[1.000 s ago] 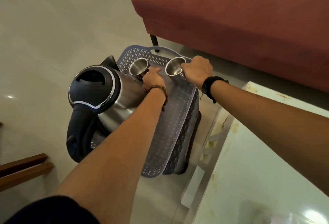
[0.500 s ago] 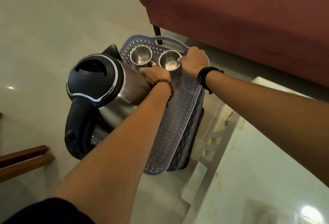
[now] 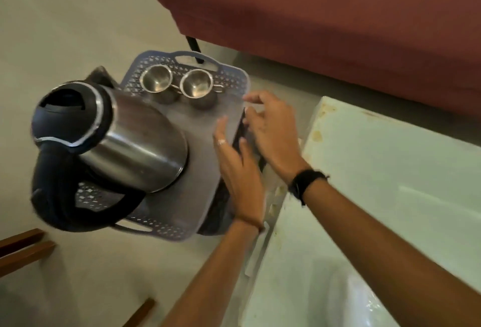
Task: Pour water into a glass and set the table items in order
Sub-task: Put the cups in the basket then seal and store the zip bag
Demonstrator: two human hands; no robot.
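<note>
fingers spread, both hands | left hand (image 3: 235,168) over tray (image 3: 200,123) edge | right hand (image 3: 270,129) beside, empty

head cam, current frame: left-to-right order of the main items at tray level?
Kettle → left steel cup → right steel cup → left hand → right hand → white table. Kettle and both cups stand on the grey tray.

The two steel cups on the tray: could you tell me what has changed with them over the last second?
Both hands let go of them: the left hand and right hand have pulled back to the tray's right edge. The left cup and right cup stand upright, side by side. The kettle stayed put.
</note>
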